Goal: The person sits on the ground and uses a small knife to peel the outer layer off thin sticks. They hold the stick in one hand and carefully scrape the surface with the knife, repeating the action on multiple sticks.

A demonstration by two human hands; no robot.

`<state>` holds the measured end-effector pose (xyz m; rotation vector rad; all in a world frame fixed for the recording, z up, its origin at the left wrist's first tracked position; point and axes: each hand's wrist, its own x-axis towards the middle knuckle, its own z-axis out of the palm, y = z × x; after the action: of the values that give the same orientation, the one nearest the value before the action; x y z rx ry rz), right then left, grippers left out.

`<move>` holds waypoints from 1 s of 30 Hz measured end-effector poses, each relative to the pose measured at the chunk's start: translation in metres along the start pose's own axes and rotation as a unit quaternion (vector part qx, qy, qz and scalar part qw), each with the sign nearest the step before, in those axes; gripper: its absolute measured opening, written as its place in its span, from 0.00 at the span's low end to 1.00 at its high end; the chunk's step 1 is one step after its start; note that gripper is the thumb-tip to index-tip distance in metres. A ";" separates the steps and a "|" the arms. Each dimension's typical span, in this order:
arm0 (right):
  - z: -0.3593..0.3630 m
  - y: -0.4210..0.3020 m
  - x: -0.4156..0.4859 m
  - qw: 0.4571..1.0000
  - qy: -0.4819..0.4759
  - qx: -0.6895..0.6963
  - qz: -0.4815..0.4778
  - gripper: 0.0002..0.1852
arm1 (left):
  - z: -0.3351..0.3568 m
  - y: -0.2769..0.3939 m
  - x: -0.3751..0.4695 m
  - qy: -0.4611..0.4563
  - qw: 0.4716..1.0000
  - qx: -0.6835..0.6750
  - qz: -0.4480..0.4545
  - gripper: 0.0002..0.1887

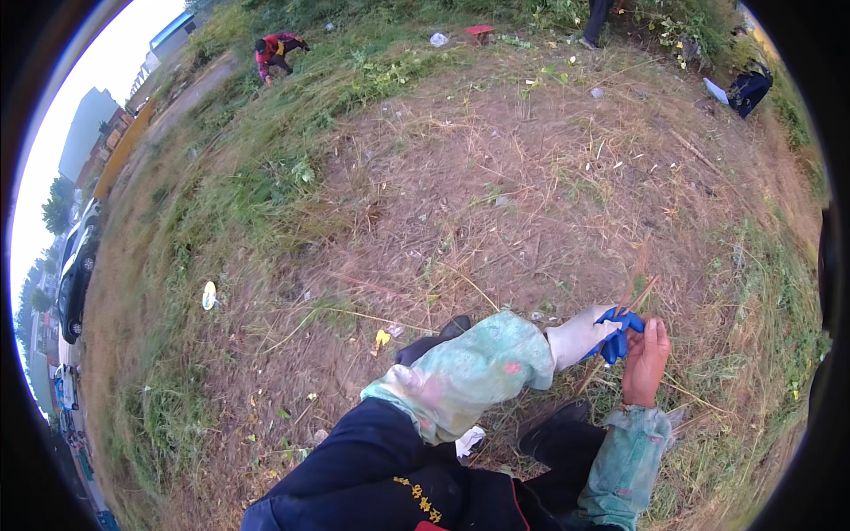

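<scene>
My left hand (614, 334) wears a white glove with blue-coated fingers and grips a few dry plant stalks (639, 297). Their upper ends stick out past the knuckles, and more stem shows below the fist. Close against the blue fingertips is my right hand (647, 355), bare, with its fingers bent towards the glove. Whether it pinches a stalk or the glove is hidden. Green patterned sleeve covers reach both wrists. Beneath the hands lie cut grass and straw (690, 391), beside my dark shoe (554, 425).
Bare soil (505, 192) strewn with straw spreads ahead. Weeds (265, 179) border it on the left. A person in red (275, 53) bends at the far left; other people stand or crouch at the upper right. A red stool (479, 32) stands far off; parked cars (76, 279) line the left.
</scene>
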<state>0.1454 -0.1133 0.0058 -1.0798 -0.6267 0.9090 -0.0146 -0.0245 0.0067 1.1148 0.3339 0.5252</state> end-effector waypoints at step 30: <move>0.005 -0.010 -0.008 0.988 -0.142 0.001 0.067 0.03 | -0.025 -0.021 0.019 0.120 0.935 -0.308 -0.127 0.34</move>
<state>0.1401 -0.1195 0.0170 -1.0071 -0.7938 1.1935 -0.0067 -0.0023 -0.0225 0.3906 0.4782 0.4884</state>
